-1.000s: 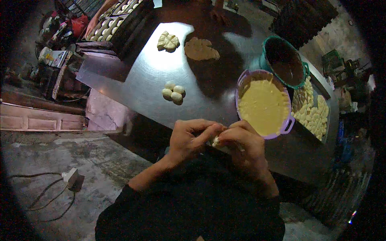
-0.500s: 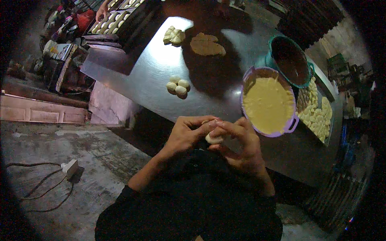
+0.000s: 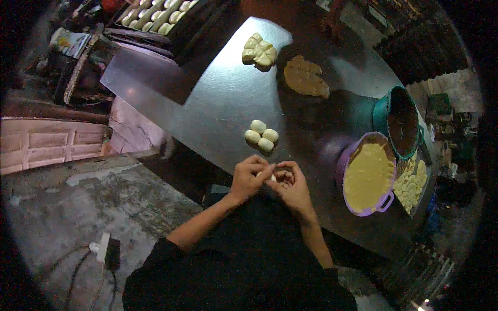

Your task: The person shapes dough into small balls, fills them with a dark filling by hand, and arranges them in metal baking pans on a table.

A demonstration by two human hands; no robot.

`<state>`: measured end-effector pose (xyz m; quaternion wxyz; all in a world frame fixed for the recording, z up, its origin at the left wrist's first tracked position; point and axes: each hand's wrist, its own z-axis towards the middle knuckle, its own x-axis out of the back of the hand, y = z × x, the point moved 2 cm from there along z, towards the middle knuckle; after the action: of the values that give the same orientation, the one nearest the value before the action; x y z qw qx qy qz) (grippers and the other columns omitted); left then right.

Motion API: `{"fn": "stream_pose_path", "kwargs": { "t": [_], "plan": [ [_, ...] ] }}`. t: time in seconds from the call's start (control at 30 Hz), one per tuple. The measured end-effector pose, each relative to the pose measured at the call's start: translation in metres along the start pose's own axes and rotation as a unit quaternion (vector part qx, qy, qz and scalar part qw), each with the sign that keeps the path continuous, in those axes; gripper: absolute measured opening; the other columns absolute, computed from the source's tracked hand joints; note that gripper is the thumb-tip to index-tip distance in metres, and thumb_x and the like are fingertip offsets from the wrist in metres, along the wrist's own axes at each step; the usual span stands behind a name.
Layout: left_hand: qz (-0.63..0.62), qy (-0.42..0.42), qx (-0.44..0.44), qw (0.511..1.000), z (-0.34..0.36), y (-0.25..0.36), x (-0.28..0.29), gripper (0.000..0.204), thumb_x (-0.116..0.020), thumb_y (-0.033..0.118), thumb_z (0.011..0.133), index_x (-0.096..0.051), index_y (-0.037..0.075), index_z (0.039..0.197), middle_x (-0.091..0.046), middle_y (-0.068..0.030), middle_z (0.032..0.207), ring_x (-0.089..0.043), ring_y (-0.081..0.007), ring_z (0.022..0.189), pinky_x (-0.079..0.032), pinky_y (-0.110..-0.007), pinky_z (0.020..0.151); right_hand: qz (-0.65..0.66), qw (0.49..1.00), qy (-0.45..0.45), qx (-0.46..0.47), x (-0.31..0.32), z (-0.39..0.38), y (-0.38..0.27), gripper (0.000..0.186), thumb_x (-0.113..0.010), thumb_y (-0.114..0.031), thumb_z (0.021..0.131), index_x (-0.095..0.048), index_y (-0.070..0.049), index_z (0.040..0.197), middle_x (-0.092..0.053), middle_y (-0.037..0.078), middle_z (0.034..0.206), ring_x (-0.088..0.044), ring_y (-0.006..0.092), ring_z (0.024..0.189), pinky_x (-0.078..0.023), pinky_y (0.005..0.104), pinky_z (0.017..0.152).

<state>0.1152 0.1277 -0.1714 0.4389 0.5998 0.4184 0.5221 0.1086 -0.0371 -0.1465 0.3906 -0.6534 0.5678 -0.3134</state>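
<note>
Close to the front edge of the steel table, my left hand (image 3: 248, 179) and my right hand (image 3: 294, 189) meet with bent fingers. Pinched between them is a small piece of pale dough (image 3: 273, 177), mostly covered by the fingers. Just beyond, a cluster of smooth dough balls (image 3: 261, 136) rests on the metal. Farther back lies a lump of dough cut into pieces (image 3: 259, 50), with a similar lump (image 3: 306, 76) in shadow beside it. On the right, soft yellow filling (image 3: 369, 176) sits in a purple basin (image 3: 341, 166).
A teal tub (image 3: 381, 116) stands behind the basin. Several pale flattened pieces (image 3: 410, 187) lie at the right edge of the table (image 3: 207, 122). Trays of shaped dough (image 3: 155, 18) are stacked at the back left. A white power block with cords (image 3: 100, 249) is on the floor.
The view has shifted, so the table items sit lower and farther right. My fingers now cover more of the dough piece. Another person's hand by the trays has gone from view.
</note>
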Motion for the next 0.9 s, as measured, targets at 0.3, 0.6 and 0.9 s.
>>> {"fn": "stream_pose_path", "kwargs": {
  "t": [0.3,0.6,0.9],
  "plan": [
    [-0.091,0.054,0.117,0.987,0.082,-0.04,0.07,0.028,-0.058,0.016,0.095,-0.062,0.007,0.122,-0.065,-0.0056,0.091,-0.056,-0.0095,0.076,-0.047,-0.026,0.071,-0.366,0.902,0.195,0.117,-0.017,0.067,0.022,0.022,-0.059,-0.007,0.09,-0.059,0.002,0.11,-0.058,0.018,0.105,-0.057,0.0329,0.101,-0.047,0.0404,0.088],
    [-0.066,0.103,0.134,0.983,0.104,-0.054,0.138,0.019,-0.058,0.016,0.095,-0.069,0.007,0.108,-0.067,-0.0031,0.078,-0.055,-0.0078,0.069,-0.045,-0.025,0.064,-0.536,0.758,0.136,0.345,-0.063,0.194,-0.074,0.03,-0.064,-0.014,0.086,-0.063,-0.012,0.115,-0.062,0.01,0.109,-0.057,0.0298,0.102,-0.04,0.0416,0.092],
    [-0.048,0.247,0.152,0.956,0.045,-0.055,0.19,0.02,-0.057,0.016,0.097,-0.069,0.004,0.107,-0.071,-0.0044,0.089,-0.066,-0.0109,0.08,-0.05,-0.025,0.073,-0.546,0.61,0.055,0.572,-0.081,0.371,-0.132,0.023,-0.058,-0.01,0.084,-0.065,-0.01,0.106,-0.061,0.012,0.111,-0.059,0.0311,0.1,-0.048,0.041,0.085]
  ]
}}
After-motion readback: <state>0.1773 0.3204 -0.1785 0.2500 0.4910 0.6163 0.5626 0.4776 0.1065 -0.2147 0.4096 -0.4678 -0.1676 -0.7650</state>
